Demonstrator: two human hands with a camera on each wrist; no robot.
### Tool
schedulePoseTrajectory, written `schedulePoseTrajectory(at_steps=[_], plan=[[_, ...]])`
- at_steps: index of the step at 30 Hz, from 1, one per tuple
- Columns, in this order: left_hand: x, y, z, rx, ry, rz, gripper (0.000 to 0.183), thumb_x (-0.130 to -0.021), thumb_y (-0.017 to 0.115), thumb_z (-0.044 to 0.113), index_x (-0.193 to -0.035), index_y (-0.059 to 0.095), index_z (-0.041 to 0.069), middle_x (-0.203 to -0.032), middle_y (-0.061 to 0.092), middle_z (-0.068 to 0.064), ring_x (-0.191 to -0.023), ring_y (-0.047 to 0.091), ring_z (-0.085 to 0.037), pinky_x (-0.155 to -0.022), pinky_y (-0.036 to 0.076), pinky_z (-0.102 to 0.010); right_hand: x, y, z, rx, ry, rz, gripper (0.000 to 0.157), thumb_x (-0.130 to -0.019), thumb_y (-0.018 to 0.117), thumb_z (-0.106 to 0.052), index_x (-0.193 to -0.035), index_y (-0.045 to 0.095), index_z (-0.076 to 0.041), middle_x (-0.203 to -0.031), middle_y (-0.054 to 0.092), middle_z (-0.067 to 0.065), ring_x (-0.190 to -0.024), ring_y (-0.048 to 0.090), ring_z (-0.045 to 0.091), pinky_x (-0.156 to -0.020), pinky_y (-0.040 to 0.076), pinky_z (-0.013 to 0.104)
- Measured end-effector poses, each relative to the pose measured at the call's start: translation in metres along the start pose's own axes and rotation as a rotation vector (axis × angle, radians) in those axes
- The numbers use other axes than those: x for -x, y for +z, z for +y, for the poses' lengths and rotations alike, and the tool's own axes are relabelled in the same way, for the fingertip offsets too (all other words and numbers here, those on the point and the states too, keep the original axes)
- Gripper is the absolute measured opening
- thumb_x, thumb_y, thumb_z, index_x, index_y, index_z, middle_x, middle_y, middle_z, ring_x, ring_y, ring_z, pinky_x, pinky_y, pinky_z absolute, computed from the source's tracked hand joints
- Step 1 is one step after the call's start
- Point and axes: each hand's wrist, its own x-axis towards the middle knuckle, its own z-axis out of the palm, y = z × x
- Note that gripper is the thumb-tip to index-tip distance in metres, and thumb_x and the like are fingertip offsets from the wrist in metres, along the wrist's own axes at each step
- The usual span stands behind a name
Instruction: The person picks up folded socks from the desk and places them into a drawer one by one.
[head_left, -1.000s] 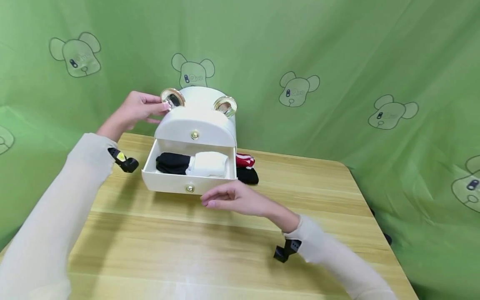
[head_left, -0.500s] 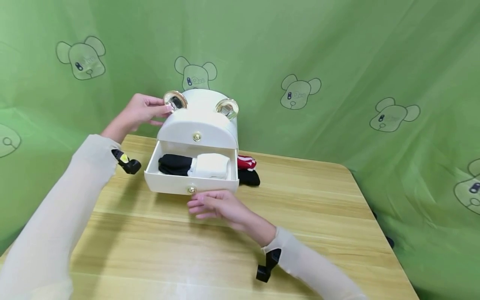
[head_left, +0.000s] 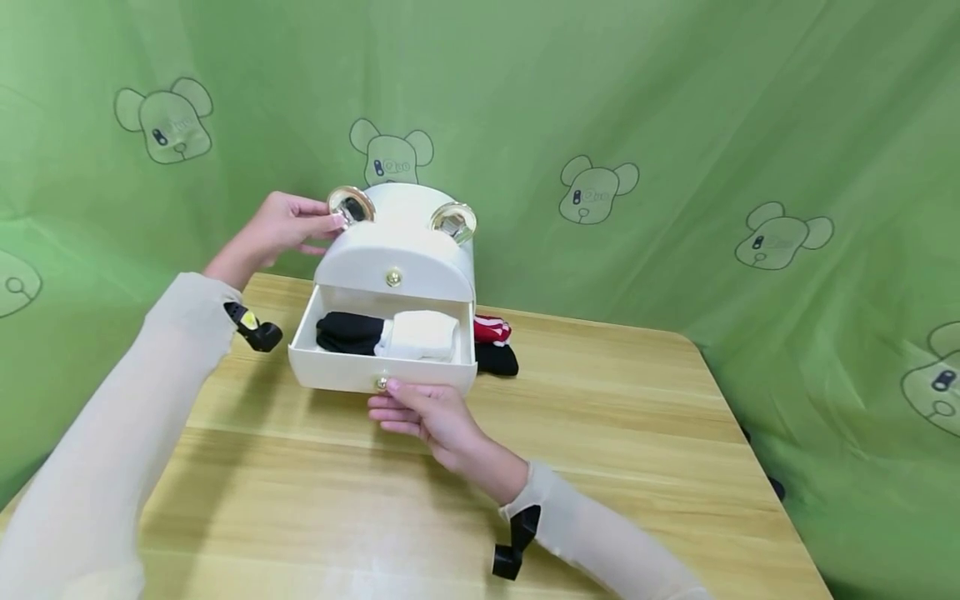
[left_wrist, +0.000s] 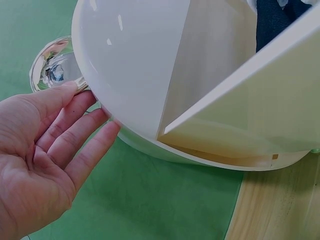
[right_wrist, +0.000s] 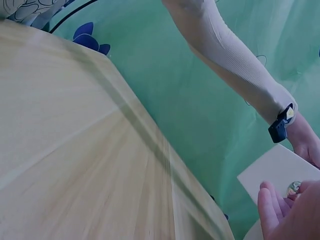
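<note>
A white domed box (head_left: 397, 246) with two gold ring ears stands at the table's far side. Its lower drawer (head_left: 337, 372) is pulled out and holds a black sock roll (head_left: 347, 331) beside a white sock roll (head_left: 420, 335). My left hand (head_left: 281, 225) rests with straight fingers against the box's left side by the left ear (head_left: 349, 203); the left wrist view shows this hand (left_wrist: 55, 145) flat on the shell. My right hand (head_left: 420, 408) touches the drawer front with stretched fingers, its index tip at the gold knob (head_left: 382, 383). The right wrist view shows that hand (right_wrist: 292, 217) beside the knob (right_wrist: 294, 188).
A red-and-white sock (head_left: 491, 327) lies on a black sock (head_left: 497, 359) on the wooden table (head_left: 600, 433), just right of the box. A green curtain (head_left: 675, 125) printed with bears hangs close behind and to the right. The upper drawer's knob (head_left: 393, 277) sits on the closed front.
My right hand has moved left and in from the table to the drawer front, its fingertips now at the knob. The left hand stays at the box's ear.
</note>
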Motion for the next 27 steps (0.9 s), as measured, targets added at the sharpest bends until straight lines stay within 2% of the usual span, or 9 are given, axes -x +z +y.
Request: schedulePoseTrajectory(at_steps=[5, 19, 27], plan=[[-0.0021, -0.0001, 0.0018, 0.001, 0.018, -0.006, 0.049, -0.097, 0.071, 0.024, -0.136, 0.058, -0.004, -0.1, 0.078, 0.005, -0.086, 0.072, -0.003, -0.083, 0.067, -0.027, -0.0011, 0.0025, -0.0008, -0.004, -0.024, 0.031, 0.033, -0.099, 0.067, -0.016, -0.123, 0.067, 0.006, -0.11, 0.076, 0.02, -0.089, 0.078, 0.016, -0.084, 0.067, 0.029], [-0.0014, 0.0046, 0.0067, 0.01, 0.014, 0.007, 0.046, -0.099, 0.069, 0.017, -0.136, 0.056, -0.006, -0.09, 0.072, 0.009, -0.084, 0.07, -0.004, -0.079, 0.067, -0.026, -0.0005, 0.0034, -0.002, -0.003, -0.029, 0.047, 0.031, -0.099, 0.067, -0.014, -0.123, 0.068, 0.005, -0.107, 0.077, 0.019, -0.087, 0.078, 0.015, -0.083, 0.067, 0.029], [-0.0001, 0.0021, 0.0023, 0.034, 0.047, 0.009, 0.043, -0.098, 0.069, 0.013, -0.133, 0.056, -0.008, -0.089, 0.074, 0.009, -0.082, 0.072, -0.005, -0.078, 0.068, -0.03, 0.0, 0.0037, 0.0004, -0.015, -0.021, 0.047, 0.031, -0.098, 0.068, -0.014, -0.123, 0.068, 0.005, -0.107, 0.077, 0.019, -0.088, 0.078, 0.016, -0.084, 0.067, 0.029]])
